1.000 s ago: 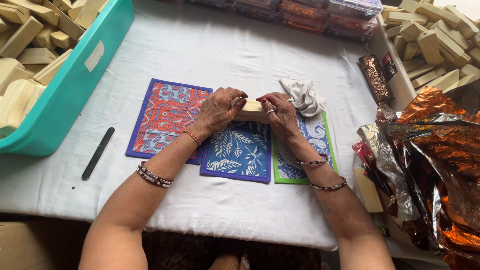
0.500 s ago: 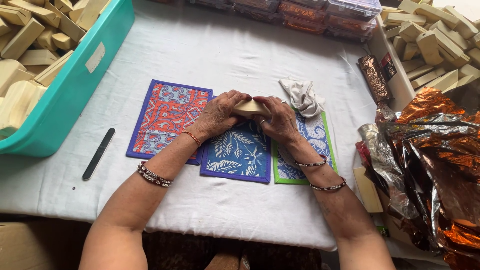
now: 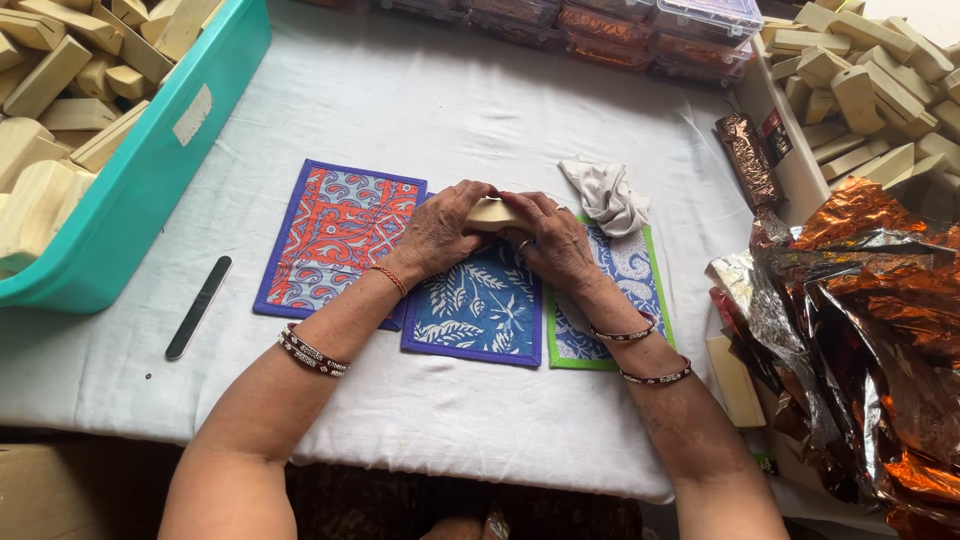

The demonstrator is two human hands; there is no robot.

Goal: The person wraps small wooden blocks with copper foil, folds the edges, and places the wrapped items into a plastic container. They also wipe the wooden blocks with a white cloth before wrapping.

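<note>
Both hands close around one pale cream block [image 3: 493,213], held just above the patterned mats. My left hand [image 3: 442,231] grips its left side and my right hand [image 3: 553,238] covers its right side and front. Under the hands lies a blue leaf-print mat [image 3: 475,315]. To its left lies an orange and blue paisley mat [image 3: 335,235]; to its right a green-edged blue mat [image 3: 625,290] shows partly. A crumpled white cloth [image 3: 608,195] rests just right of the hands.
A teal bin [image 3: 150,170] of cream blocks stands at the left, and more blocks fill a tray [image 3: 860,90] at the upper right. Crinkled copper foil [image 3: 880,320] piles at the right. A black file [image 3: 198,306] lies left of the mats; one loose block [image 3: 735,380] lies near the foil.
The hands have drawn slightly closer around the block and shifted it a little; the mats, cloth and file stay where they were.
</note>
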